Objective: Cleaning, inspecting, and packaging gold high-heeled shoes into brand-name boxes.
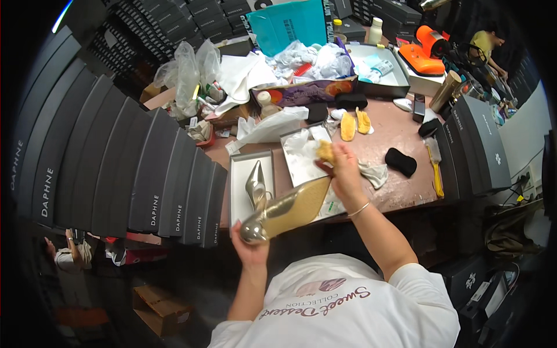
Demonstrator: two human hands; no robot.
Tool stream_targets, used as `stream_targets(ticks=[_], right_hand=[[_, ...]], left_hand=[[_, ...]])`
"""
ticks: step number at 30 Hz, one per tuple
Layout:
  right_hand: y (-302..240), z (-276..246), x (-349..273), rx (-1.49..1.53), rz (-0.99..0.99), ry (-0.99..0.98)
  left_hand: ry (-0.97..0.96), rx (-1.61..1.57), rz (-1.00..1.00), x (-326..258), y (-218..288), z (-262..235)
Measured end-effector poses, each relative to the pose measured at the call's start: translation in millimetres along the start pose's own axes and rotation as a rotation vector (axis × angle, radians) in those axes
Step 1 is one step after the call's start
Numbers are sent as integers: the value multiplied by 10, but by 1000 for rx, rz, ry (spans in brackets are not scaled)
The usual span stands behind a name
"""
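Note:
My left hand [253, 252] is closed round the rounded heel end of a shiny gold shoe [295, 207]. The shoe is tilted, its tan sole showing and its narrower end to the right. Above that end, my right hand [347, 174] pinches a crumpled yellow piece [325, 152], perhaps sponge or cloth. Another gold pointed shoe [254, 181] lies in an open shoebox [235, 174] on the table. Beside it, a box lid or tray [288, 155] holds white tissue paper [303, 145]. A whitish cloth [374, 174] lies just right of my right wrist.
Tall stacks of dark shoeboxes [116, 156] rise on the left; more boxes [478, 145] stand at right. On the pink table [406, 194] are yellow pads [348, 126], a black pad [401, 162] and a yellow-handled brush [435, 168]. A crammed purple carton [278, 95] sits behind.

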State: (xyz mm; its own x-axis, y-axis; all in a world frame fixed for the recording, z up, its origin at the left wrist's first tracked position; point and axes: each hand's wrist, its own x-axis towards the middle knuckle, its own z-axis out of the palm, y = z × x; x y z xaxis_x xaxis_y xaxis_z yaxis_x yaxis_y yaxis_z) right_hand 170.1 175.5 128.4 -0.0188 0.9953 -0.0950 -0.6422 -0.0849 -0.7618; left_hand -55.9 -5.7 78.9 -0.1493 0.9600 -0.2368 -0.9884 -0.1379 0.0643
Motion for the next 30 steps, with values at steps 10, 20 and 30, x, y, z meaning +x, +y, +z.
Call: stream_targets(ticks=[10,20,30], right_hand=[[309,-152,-613,-354,426,-346],[114,-22,-778,-687,-211,-227],[125,-148,-1422,-1225,-427,-1034]], left_hand=[[-223,745,-730,-671,-287,-54],[-38,396,-785,67,-540,182],[45,690,-430,-360,-628,127]])
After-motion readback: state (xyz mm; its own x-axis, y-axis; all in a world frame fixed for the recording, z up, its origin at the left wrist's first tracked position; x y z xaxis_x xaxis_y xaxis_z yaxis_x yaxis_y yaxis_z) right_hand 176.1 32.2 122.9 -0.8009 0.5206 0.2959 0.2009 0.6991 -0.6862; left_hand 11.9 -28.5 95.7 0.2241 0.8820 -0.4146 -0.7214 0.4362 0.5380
